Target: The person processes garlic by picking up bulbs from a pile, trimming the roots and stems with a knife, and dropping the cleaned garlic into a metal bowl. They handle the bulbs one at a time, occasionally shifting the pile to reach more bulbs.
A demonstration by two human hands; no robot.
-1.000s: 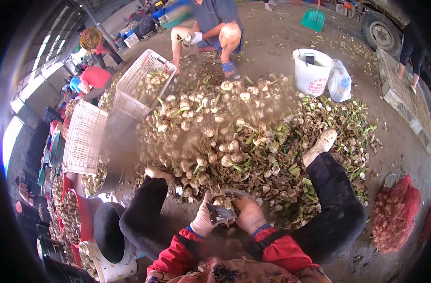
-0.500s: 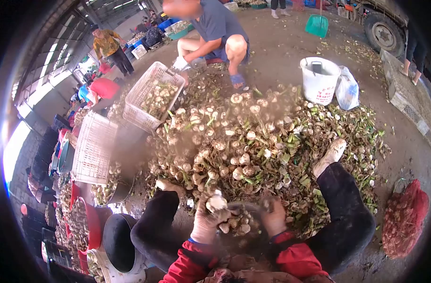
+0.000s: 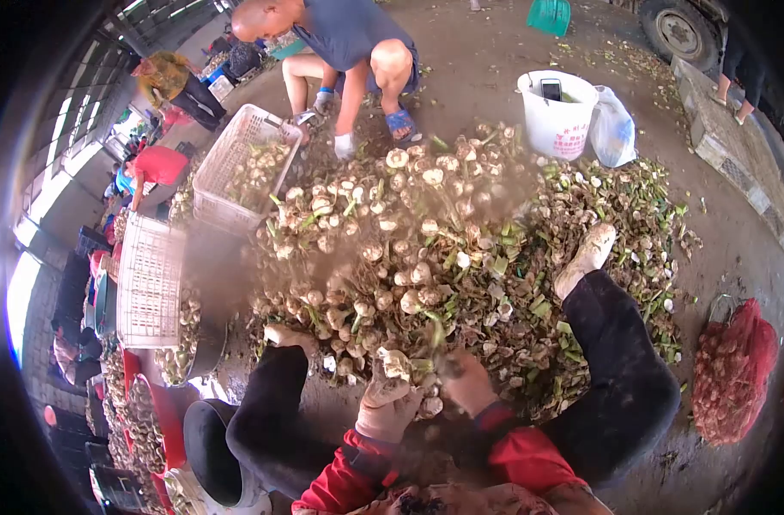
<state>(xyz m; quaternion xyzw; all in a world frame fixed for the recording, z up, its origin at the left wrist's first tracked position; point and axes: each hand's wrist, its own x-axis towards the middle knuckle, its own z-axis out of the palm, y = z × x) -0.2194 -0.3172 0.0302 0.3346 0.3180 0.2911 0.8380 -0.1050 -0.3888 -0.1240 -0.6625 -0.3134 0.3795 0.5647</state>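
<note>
My left hand (image 3: 387,408) grips a garlic bulb (image 3: 395,364) with its pale side up. Close beside it on the right, my right hand (image 3: 467,383) is closed near the bulb's green stem (image 3: 437,333). Something dark shows at its fingers, too blurred to name. A few trimmed bulbs (image 3: 429,407) lie just below, between my hands. Ahead of both hands spreads a large heap of garlic with stems and leaves (image 3: 409,275), flanked by my bare feet.
A co-worker (image 3: 345,51) squats behind the heap beside a white crate (image 3: 224,206) of garlic. Another white crate (image 3: 150,287) stands left. To the right are a white bucket (image 3: 553,124), a clear plastic bag (image 3: 613,133) and a red mesh sack (image 3: 733,369).
My right hand has moved left, close to my left hand, and a stemmed bulb now shows there. The view has shifted slightly. The co-worker has bent lower, one gloved hand at the heap.
</note>
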